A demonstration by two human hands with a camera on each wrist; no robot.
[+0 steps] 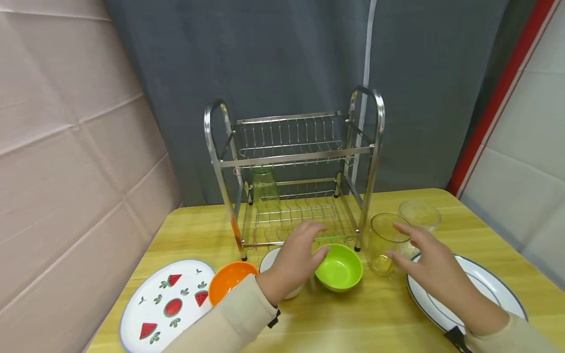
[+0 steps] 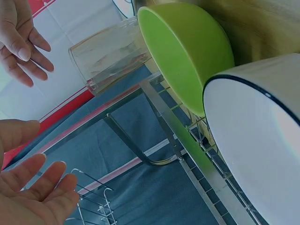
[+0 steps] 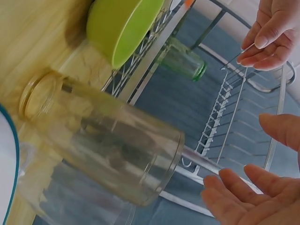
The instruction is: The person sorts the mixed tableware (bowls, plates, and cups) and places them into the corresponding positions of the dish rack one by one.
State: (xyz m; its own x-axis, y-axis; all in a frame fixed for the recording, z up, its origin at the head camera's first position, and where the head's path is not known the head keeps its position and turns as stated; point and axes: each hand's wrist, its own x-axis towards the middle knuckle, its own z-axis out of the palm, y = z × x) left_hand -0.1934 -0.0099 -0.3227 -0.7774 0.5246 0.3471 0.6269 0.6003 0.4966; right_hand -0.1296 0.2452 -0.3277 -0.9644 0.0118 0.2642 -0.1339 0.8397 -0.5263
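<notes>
My left hand is held in the air over a white dish with a dark rim, its fingers spread and nothing in its grasp. Just right of it, a lime-green bowl stands on the table. Beside a tall clear glass, my right hand hovers with thumb and fingers apart. In the right wrist view a gap shows between those fingers and the glass's rim. A second clear glass stands behind the tall one. Under the right hand lies a white plate with a dark blue rim.
A two-tier metal dish rack stands at the back, with a green glass on its lower tier at the left. An orange bowl and a white watermelon-patterned plate are at the left. A grey curtain hangs behind.
</notes>
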